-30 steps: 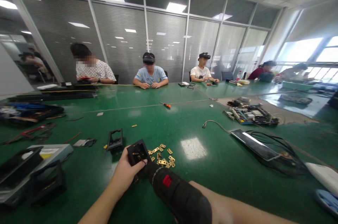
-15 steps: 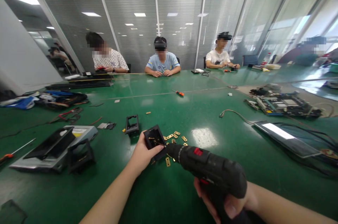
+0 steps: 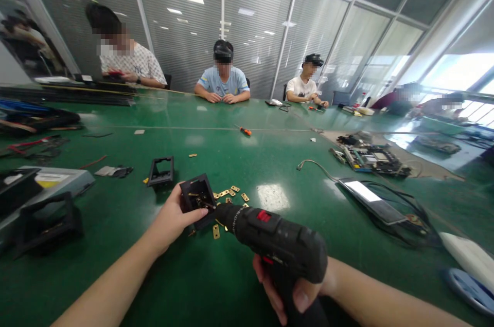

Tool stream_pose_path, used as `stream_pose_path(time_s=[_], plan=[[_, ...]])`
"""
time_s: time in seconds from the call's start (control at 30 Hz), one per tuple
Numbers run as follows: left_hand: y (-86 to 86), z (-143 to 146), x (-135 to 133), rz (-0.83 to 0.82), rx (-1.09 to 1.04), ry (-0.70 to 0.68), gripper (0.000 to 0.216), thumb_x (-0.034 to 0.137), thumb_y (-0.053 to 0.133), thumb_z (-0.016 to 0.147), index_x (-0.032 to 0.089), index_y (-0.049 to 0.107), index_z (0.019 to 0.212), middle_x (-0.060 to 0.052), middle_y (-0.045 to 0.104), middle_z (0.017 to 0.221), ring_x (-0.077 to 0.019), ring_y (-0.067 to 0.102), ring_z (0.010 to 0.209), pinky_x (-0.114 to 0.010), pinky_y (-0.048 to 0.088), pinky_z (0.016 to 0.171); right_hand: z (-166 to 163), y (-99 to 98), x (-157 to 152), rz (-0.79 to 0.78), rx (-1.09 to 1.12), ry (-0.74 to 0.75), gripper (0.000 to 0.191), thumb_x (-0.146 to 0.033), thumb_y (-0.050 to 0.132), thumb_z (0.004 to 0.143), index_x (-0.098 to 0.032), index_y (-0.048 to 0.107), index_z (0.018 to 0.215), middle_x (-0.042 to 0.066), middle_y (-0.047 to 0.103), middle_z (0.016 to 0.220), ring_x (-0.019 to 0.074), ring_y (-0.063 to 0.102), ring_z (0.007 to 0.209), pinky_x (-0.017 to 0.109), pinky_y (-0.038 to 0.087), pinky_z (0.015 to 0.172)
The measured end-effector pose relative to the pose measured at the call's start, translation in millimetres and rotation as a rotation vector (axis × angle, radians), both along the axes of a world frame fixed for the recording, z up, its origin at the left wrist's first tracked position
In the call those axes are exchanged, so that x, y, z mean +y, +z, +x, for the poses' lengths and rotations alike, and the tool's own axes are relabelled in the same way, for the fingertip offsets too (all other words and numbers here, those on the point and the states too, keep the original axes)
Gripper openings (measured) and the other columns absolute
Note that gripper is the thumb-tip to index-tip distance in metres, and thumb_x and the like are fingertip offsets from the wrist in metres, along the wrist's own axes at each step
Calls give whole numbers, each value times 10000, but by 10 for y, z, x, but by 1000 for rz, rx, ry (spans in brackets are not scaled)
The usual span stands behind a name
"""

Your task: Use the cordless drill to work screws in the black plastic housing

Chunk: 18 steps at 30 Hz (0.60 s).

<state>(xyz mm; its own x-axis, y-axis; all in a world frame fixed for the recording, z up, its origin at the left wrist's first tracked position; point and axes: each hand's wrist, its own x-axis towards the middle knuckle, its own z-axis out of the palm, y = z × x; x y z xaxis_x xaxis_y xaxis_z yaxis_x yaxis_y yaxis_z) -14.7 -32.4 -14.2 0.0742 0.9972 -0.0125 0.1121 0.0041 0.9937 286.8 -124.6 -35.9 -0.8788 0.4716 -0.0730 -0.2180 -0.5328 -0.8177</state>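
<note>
My left hand (image 3: 170, 220) is closed round a small black plastic housing (image 3: 197, 197), tilted up off the green table (image 3: 216, 275). My right hand (image 3: 287, 293) grips the handle of a black electric screwdriver (image 3: 276, 239) with a red switch. Its bit reaches into the open housing, where brass parts show. Several small brass plates (image 3: 230, 194) lie scattered on the table just beyond the housing.
A second black frame (image 3: 161, 171) stands left of the housing. A grey drive unit and black bracket (image 3: 48, 216) lie at far left. Circuit boards (image 3: 368, 155), a flat panel with cables (image 3: 370, 197) sit right. An orange screwdriver (image 3: 244, 131) lies mid-table. Three people sit opposite.
The view has swung and shifted; my hands, the housing and the screwdriver keep the same hold, with the bit still in the housing.
</note>
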Motion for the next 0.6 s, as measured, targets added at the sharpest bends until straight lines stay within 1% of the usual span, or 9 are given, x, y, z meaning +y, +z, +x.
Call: stream_pose_path(time_s=[0.07, 0.17, 0.27, 0.33, 0.4, 0.43, 0.47, 0.57, 0.6], plan=[[36, -4, -5, -8, -8, -14, 737, 359, 911, 609, 230, 559, 1244, -97, 767, 1166, -340, 747, 1107, -489, 593, 976, -12, -4, -13, 11, -41, -17, 804, -266, 1049, 435, -125, 619, 1100, 18, 742, 725, 170, 725, 584, 261, 615, 573], [88, 19, -24, -13, -17, -5, 746, 346, 907, 567, 218, 573, 1222, -95, 771, 1146, -343, 746, 1103, -489, 589, 978, -13, -46, -61, 19, -57, -30, 839, -315, 1062, 390, -133, 624, 1083, -3, 723, 703, 162, 710, 570, 267, 613, 567], [104, 51, -41, -11, -32, 4, 745, 313, 888, 565, 207, 564, 1227, -87, 766, 1127, -330, 746, 1081, -484, 581, 980, 19, -102, -114, 49, -62, -28, 891, -360, 1067, 387, -122, 625, 1123, -1, 719, 719, 161, 717, 614, 257, 607, 597], [95, 62, -44, -10, -40, 7, 723, 292, 870, 573, 204, 557, 1219, -77, 761, 1108, -321, 744, 1068, -481, 575, 984, 52, -130, -136, 67, -71, -44, 891, -415, 1055, 448, -119, 618, 1166, -1, 714, 733, 160, 724, 663, 254, 606, 633], [79, 65, -42, -10, -46, 4, 701, 277, 854, 582, 202, 552, 1210, -70, 757, 1092, -317, 742, 1058, -481, 571, 983, 82, -148, -144, 69, -100, -47, 807, -504, 1001, 576, -123, 619, 1175, 12, 718, 764, 161, 728, 706, 267, 611, 670], [71, 64, -40, -10, -50, 0, 697, 271, 849, 585, 202, 549, 1210, -68, 754, 1088, -317, 740, 1058, -480, 569, 981, 94, -155, -142, 75, -99, -40, 788, -512, 990, 598, -122, 621, 1174, 19, 722, 777, 163, 727, 712, 274, 614, 677], [64, 63, -37, -11, -56, -5, 697, 266, 846, 587, 202, 546, 1212, -67, 752, 1087, -316, 738, 1059, -478, 567, 980, 102, -162, -138, 80, -89, -37, 794, -490, 1002, 586, -120, 623, 1177, 25, 727, 789, 163, 725, 713, 277, 617, 679], [50, 59, -33, -13, -70, -14, 706, 251, 843, 583, 206, 542, 1219, -58, 744, 1087, -309, 728, 1060, -472, 556, 982, 111, -176, -123, 63, -11, -23, 893, -328, 1069, 443, -120, 625, 1189, 22, 733, 803, 160, 722, 696, 273, 629, 671], [48, 58, -33, -12, -73, -13, 699, 251, 841, 584, 207, 546, 1216, -53, 741, 1086, -305, 723, 1059, -469, 550, 988, 112, -178, -120, 51, 4, -14, 907, -291, 1074, 421, -121, 624, 1191, 20, 732, 805, 161, 725, 698, 269, 631, 669]])
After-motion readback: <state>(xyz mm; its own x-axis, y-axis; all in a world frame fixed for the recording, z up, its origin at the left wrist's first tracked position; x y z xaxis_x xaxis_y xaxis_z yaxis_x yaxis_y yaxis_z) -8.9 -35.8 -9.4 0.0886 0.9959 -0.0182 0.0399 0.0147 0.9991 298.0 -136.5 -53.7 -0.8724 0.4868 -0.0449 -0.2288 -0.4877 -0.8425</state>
